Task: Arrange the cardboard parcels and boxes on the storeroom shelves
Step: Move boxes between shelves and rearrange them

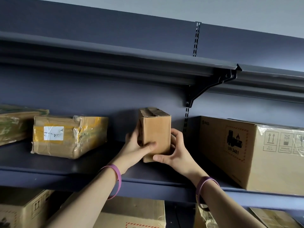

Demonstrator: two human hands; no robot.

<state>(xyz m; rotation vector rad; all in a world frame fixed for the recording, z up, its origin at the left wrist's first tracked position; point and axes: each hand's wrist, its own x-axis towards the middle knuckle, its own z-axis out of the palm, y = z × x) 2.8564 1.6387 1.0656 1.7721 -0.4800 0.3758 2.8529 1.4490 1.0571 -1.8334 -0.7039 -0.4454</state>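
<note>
A small plain cardboard box stands upright on the middle dark blue shelf. My left hand grips its left side, thumb across the front face. My right hand grips its right side and lower front corner. To its left lies a tape-wrapped parcel with a white label, and further left a flat parcel with green tape. On the right stands a large carton marked UN 3481.
An upper shelf on a black bracket overhangs the middle one. Below the middle shelf sit more cartons, one at the left and taped ones at the right. Bare shelf shows between the small box and its neighbours.
</note>
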